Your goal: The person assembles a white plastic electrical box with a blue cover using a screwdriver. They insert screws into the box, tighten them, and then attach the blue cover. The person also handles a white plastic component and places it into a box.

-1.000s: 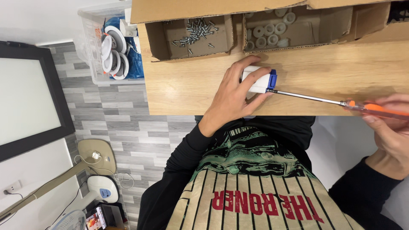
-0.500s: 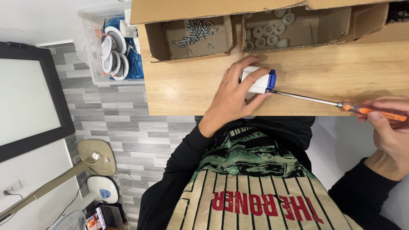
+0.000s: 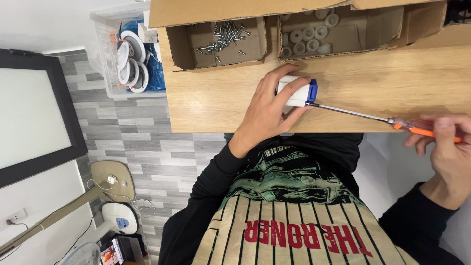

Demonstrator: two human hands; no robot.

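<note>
On the wooden tabletop [image 3: 392,83], the left hand [image 3: 267,110] clasps a small white-and-blue plastic block [image 3: 299,92]; the right hand's [image 3: 449,152] grip closes on an orange-handled screwdriver [image 3: 392,120], tip at the block's blue end, screw seemingly mid-driving.

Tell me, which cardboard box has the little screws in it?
The left cardboard box, farthest from the screwdriver. The box beside it holds white round pieces.

The left hand [image 3: 267,115] grips a small white block with a blue end [image 3: 299,92] on the wooden worktop [image 3: 392,88]. The right hand [image 3: 446,152] holds an orange-handled screwdriver [image 3: 373,118], its tip at the blue end. Beyond lie cardboard compartments, one of screws [image 3: 223,39], one of white round caps [image 3: 309,37].
</note>
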